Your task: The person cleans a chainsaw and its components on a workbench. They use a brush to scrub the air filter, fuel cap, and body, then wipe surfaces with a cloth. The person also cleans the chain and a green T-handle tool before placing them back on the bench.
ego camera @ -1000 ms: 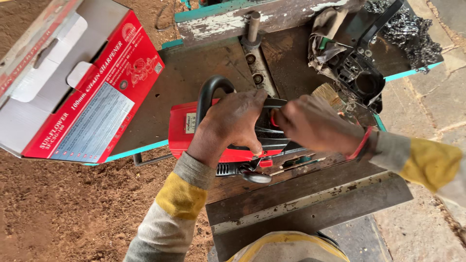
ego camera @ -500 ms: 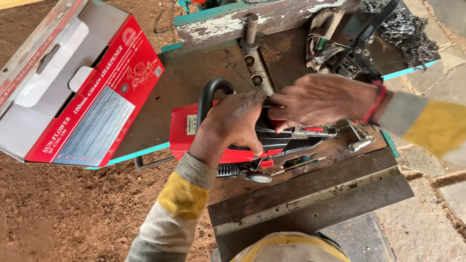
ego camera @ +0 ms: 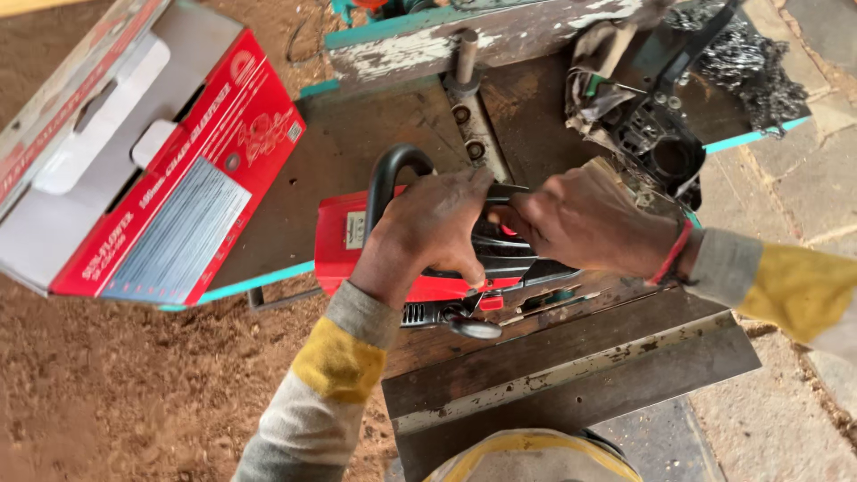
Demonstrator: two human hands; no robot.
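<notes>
Two hands on red chainsaw (ego camera: 375, 245) | left hand (ego camera: 428, 228) gripping body | right hand (ego camera: 580, 219) pinching top | cardboard box (ego camera: 134, 170) open

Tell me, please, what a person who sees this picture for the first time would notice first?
Most striking is the red chainsaw body with its black handle, lying in the middle of the worn wooden workbench. The left hand presses down on it, and the right hand meets it from the right side. At the upper left, an open red and grey cardboard box lies partly on the bench edge, and a pile of saw chain sits at the upper right.
</notes>
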